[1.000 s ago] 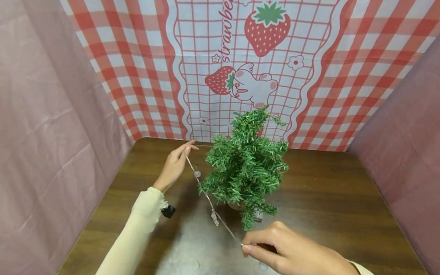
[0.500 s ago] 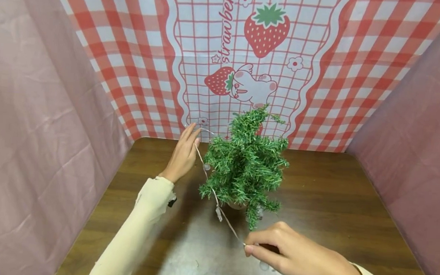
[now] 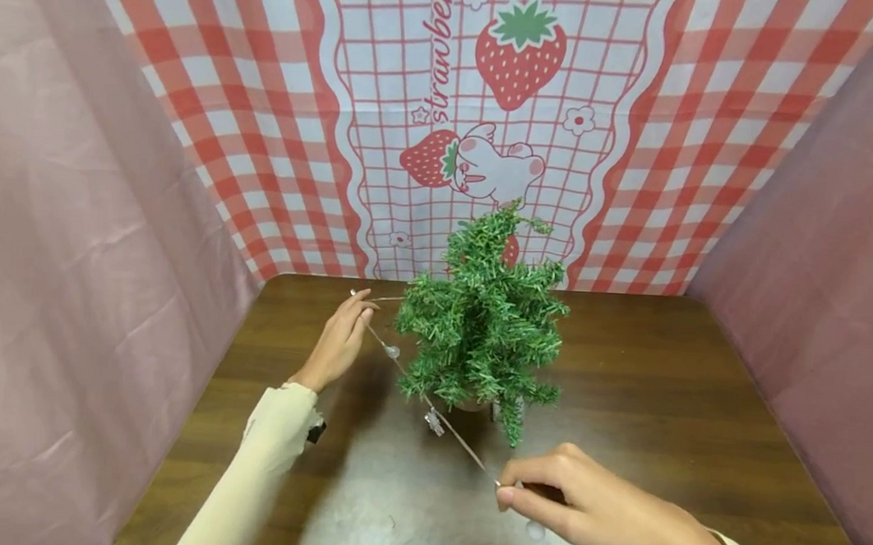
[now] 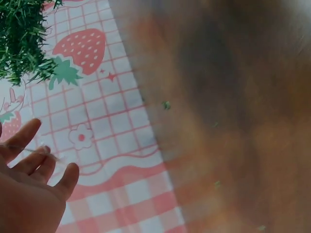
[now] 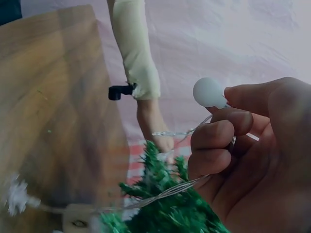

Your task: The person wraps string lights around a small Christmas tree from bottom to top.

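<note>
One tree stood on the table before checked cloth — the right hand pinched a string; the left hand, loosely spread, touched it.

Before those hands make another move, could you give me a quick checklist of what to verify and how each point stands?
1. Right hand has hold of the light string: ok, it is pinched between thumb and fingers.
2. Left hand is in contact with the string: ok, the wire runs across its fingers.
3. Tree is standing: ok, it is upright on the table.
4. A hand is free to steady the tree: not ok, both are busy with the string.
5. String is secure at the far side: cannot tell, it passes out of sight behind the tree.
</note>
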### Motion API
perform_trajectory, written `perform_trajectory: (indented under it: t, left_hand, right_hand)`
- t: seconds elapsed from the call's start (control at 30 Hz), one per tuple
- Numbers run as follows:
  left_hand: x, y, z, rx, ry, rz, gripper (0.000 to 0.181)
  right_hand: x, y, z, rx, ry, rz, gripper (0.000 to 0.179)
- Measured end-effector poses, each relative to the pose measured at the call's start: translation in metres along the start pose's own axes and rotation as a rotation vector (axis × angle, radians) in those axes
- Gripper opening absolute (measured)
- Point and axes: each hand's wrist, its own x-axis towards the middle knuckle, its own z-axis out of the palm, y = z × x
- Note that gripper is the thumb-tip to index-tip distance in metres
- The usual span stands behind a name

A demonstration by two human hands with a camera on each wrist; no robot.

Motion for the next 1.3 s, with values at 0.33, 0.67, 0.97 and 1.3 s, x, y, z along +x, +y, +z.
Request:
perform_trajectory:
  t: [0.33,0.67,0.97,1.3]
  left_hand:
    - [-0.041,-0.011,0.004,-0.017,0.004,-0.034,0.033]
    - [-0.059,0.008,0.003,0.160,-0.001,0.110,0.027]
    - [-0.072,0.033,-0.006,0.226,-0.002,0.185,0.022]
    - [-0.074,0.068,-0.011,0.289,0.032,0.238,0.019]
  right_hand:
    - [-0.006,0.008,0.011,0.033,-0.091,0.092,0.021]
    - [-0.042,0.008,-0.022,0.039,0.039,0.086,0.029]
    - [-0.075,0.012,-0.050,0.169,0.182,0.088,0.036]
    - [-0.105,0.021,-0.070,-0.010,0.505,0.336,0.025]
